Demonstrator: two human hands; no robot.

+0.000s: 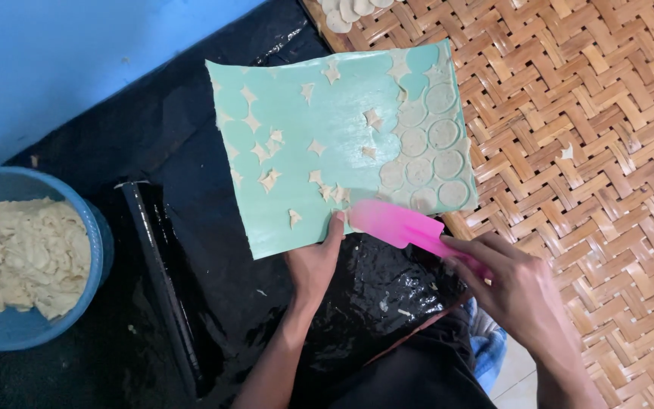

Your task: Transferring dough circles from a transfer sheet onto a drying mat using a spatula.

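two hands work: left grip (318, 257) pinching the teal sheet (319, 144), right grip (512, 288) closed on the pink scraper (399, 225).

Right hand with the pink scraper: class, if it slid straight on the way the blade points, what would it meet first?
The right hand aims the pink scraper up and left across the green sheet. First it would probably meet the dough scraps just beyond the blade, near the left hand thumb.
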